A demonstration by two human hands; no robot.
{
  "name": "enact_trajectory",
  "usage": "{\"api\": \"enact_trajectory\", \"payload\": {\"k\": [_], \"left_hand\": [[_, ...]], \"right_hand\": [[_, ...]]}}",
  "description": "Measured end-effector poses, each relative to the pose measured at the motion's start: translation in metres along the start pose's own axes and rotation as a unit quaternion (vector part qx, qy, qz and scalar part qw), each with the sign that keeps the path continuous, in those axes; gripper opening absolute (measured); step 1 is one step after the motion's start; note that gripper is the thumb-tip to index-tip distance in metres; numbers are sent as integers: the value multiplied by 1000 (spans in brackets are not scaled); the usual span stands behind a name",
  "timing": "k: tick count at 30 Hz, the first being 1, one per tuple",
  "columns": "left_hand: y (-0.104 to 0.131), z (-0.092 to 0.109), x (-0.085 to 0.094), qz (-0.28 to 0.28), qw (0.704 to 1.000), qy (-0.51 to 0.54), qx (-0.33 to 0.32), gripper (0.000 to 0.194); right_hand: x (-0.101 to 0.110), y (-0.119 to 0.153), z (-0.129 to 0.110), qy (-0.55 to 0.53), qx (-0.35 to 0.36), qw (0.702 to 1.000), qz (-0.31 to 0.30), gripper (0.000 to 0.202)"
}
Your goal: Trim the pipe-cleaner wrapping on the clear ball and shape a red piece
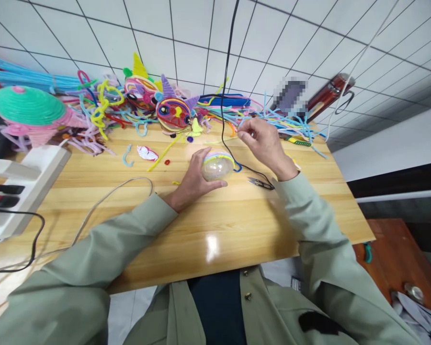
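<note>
A white tiled wall with dark joints (pixel 192 28) was faced by a pale, wood-grained table (pixel 215 230), whose near left part was occupied by a long white plastic power strip (pixel 43 167). Along the far edge were gathered a domed turquoise-and-pink craft figure (pixel 32 110), a loose heap of multicoloured fuzzy stems (pixel 283 122) and a red cylindrical flask (pixel 325 98), tilted against the wall. Among the stems was set a round red craft head with lilac horns (pixel 174 114). At mid-table, near the far heap, a clear rounded plastic shell banded in pink, yellow and blue (pixel 218 167) was grasped by the bare left hand (pixel 194 177), its thumb laid along the near side and its fingers around the left. The bare right hand (pixel 264 143) was raised beyond the shell and to its right, thumb and forefinger drawn together; whether anything was pinched there could not be told. Just below that forearm, small black-handled metal snips (pixel 260 183) were laid near a thin black cable (pixel 223 86). To the left were scattered a straight yellow fuzzy stem (pixel 161 155), a curled light-blue piece (pixel 127 157) and a tiny red bead-like piece (pixel 167 162).
</note>
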State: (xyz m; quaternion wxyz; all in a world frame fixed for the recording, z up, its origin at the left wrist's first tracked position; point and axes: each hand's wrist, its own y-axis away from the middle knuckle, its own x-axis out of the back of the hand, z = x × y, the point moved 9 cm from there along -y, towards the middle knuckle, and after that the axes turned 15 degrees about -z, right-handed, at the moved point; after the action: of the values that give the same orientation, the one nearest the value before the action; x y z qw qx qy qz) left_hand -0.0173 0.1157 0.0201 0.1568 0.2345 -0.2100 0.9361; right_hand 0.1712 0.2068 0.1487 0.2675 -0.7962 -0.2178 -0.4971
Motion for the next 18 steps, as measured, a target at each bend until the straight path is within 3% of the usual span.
{"api": "enact_trajectory", "payload": {"k": [4, 9, 13, 18], "left_hand": [[1, 2, 2, 1, 1000, 5, 19, 112], [2, 4, 1, 6, 999, -8, 33, 100], [4, 9, 3, 31, 998, -45, 10, 97], [6, 13, 6, 47, 997, -50, -18, 87]], "right_hand": [[13, -36, 51, 31, -55, 998, 4, 14], [6, -91, 92, 71, -104, 992, -16, 17], [-10, -123, 98, 106, -127, 985, -49, 19], [-38, -145, 87, 114, -75, 986, -98, 26]]}}
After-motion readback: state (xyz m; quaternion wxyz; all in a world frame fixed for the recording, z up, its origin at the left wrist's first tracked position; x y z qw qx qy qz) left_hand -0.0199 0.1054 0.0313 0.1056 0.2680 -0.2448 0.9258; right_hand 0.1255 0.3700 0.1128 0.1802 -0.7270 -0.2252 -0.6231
